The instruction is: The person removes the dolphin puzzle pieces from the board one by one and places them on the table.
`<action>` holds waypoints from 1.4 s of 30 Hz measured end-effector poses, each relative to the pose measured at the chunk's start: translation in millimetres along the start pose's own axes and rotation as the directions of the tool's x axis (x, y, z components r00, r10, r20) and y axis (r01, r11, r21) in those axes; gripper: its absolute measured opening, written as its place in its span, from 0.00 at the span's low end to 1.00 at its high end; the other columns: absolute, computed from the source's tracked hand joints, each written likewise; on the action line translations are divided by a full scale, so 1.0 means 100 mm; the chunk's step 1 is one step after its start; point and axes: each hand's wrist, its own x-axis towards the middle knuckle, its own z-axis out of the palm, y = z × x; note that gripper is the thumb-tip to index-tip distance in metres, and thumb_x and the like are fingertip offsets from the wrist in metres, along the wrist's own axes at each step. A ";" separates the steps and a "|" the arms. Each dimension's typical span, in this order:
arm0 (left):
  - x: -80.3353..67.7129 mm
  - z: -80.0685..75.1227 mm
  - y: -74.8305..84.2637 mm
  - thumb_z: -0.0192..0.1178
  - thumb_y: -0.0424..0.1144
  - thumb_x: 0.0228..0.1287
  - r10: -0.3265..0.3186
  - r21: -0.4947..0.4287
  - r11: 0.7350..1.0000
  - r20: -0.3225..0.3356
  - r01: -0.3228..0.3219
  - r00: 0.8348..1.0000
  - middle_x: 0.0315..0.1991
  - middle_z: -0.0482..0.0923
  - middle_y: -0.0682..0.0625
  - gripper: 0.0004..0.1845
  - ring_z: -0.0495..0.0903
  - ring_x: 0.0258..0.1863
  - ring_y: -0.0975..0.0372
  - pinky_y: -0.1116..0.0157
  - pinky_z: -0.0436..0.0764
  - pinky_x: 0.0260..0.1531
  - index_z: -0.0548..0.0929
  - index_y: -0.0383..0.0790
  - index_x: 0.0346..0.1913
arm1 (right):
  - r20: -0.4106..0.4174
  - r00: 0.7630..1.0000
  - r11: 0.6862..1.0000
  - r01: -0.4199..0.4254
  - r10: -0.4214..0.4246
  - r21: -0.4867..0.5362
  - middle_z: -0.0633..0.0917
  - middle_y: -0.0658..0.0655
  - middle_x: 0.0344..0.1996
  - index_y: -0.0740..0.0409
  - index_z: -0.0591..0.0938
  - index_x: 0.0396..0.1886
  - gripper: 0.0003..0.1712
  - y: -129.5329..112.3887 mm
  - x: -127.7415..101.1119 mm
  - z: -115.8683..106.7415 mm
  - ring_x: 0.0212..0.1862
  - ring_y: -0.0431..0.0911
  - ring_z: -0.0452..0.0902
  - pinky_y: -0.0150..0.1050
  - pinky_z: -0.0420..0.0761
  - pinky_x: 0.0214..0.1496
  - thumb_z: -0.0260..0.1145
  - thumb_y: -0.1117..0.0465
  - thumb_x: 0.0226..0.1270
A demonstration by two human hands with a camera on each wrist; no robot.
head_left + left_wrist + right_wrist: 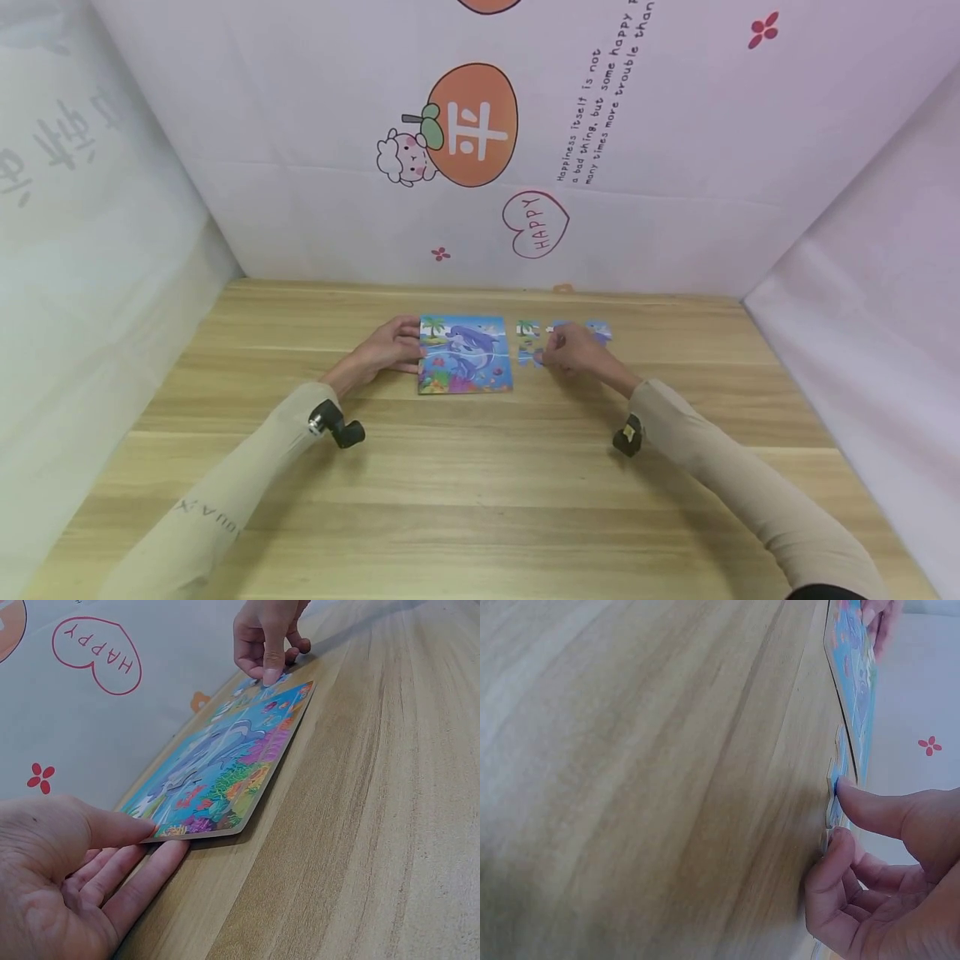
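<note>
From the head camera, one dolphin puzzle board (465, 354) lies near the wooden table's (465, 500) far edge; the left hand (386, 348) rests at its left side, and the right hand (573, 348) is among about three loose pieces (528, 328); the left wrist camera shows straight fingers (142, 881) touching the board's corner; the right wrist camera shows thumb and fingertips (832, 847) pinching one piece (832, 787).

The backdrop cloth (675, 208) bore a red heart outline (536, 224) reading "HAPPY", an orange fruit (474, 125) with the white character "平", and slanted lines beginning "Happiness itself is not a bad thing". The left sleeve (217, 500) read "AUQA".
</note>
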 end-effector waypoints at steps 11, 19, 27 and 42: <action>0.00 0.00 0.02 0.60 0.26 0.73 -0.023 -0.008 1.000 -0.020 0.023 1.000 0.74 0.61 0.34 0.41 0.74 0.65 0.46 0.63 0.92 0.48 0.52 0.36 0.83 | -0.018 0.999 0.997 0.031 -0.033 -0.067 0.82 0.55 0.32 0.62 0.81 0.38 0.17 0.05 0.08 -0.04 0.29 0.45 0.78 0.34 0.86 0.30 0.76 0.54 0.69; 0.00 0.00 0.01 0.60 0.26 0.73 -0.016 -0.007 1.000 -0.017 0.016 1.000 0.74 0.61 0.34 0.41 0.73 0.66 0.46 0.63 0.92 0.48 0.52 0.36 0.83 | -0.021 0.999 0.997 0.049 -0.050 -0.063 0.83 0.55 0.31 0.62 0.81 0.36 0.16 0.04 0.11 -0.04 0.31 0.46 0.78 0.35 0.86 0.30 0.76 0.55 0.68; -0.03 0.00 0.03 0.60 0.26 0.73 -0.018 -0.013 1.000 -0.013 0.018 1.000 0.74 0.61 0.34 0.41 0.74 0.65 0.46 0.63 0.92 0.49 0.52 0.36 0.83 | -0.136 0.978 0.987 0.158 -0.161 -0.035 0.85 0.63 0.36 0.64 0.82 0.38 0.03 0.01 0.15 -0.11 0.37 0.51 0.80 0.35 0.85 0.34 0.66 0.68 0.72; -0.04 0.02 0.04 0.59 0.26 0.74 -0.016 -0.007 1.000 -0.014 0.016 1.000 0.74 0.61 0.34 0.41 0.73 0.67 0.45 0.63 0.92 0.50 0.51 0.36 0.83 | -0.049 0.965 0.966 0.257 -0.257 -0.008 0.85 0.61 0.42 0.63 0.81 0.44 0.10 -0.39 0.16 0.03 0.47 0.55 0.84 0.43 0.90 0.48 0.72 0.64 0.71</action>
